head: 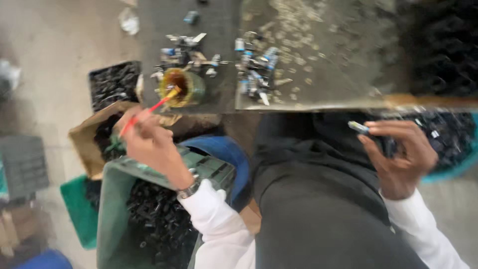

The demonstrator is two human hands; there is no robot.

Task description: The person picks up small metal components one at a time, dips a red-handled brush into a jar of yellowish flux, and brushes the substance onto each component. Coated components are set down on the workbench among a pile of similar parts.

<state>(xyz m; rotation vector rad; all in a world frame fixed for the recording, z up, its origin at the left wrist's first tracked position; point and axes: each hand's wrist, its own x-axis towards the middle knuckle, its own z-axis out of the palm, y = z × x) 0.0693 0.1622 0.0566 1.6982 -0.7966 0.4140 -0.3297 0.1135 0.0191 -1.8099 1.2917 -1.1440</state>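
Head view, tilted and motion-blurred: the left hand (149,142), at centre left of the frame, pinches a thin red-handled brush (149,108) between fingers and thumb. The brush's long axis runs diagonally, from the lower left at the fingers up to the right, and its yellowish tip points into a small round pot (181,87) with amber liquid, which stands on the dark worktop (219,30) in the upper middle of the frame. The left wrist is bent upward, a watch (189,189) at the cuff of a white sleeve, and the forearm slants down to the bottom centre.

At centre right, the right hand (401,157) is curled, fingers closed around a small dark part with a blue and silver end (359,127). That part lies roughly level, with its pale end pointing toward the left of the frame, just below the worktop's front edge. The right forearm, also in white, runs to the lower right corner.

Beside the pot lie scattered small blue and silver pieces (254,69). Under the left arm sits a green crate (112,209) full of black parts, with a cardboard box (87,144) just left of it.
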